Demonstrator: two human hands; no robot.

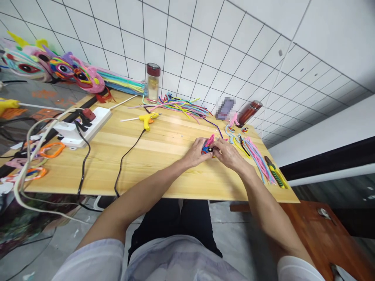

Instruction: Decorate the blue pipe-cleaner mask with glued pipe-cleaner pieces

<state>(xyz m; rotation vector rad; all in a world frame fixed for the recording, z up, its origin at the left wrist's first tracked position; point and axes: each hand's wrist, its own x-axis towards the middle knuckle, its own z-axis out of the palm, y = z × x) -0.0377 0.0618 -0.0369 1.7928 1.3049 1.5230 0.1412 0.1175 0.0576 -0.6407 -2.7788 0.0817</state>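
Observation:
Between my two hands, above the wooden table, is a small blue, red and pink pipe-cleaner craft piece (pixel 206 148) with an eye-like spot on it. My left hand (pixel 195 152) is closed around its left side. From the right, my right hand (pixel 227 151) pinches at the piece with bent fingers. My fingers hide much of it. Just beyond my right hand lie light blue curled pipe cleaners (pixel 231 136) and a small eye-shaped piece (pixel 245 130). A bundle of pink and blue pipe cleaners (pixel 259 158) rests to the right.
A yellow glue gun (pixel 147 119) with a black cord lies left of centre, near a white power strip (pixel 88 127). Colourful masks (pixel 88 76), a glass bottle (pixel 153 84), loose pipe cleaners (pixel 184 105) and a brown flask (pixel 249 113) line the wall side. Green-handled pliers (pixel 274 171) sit at right.

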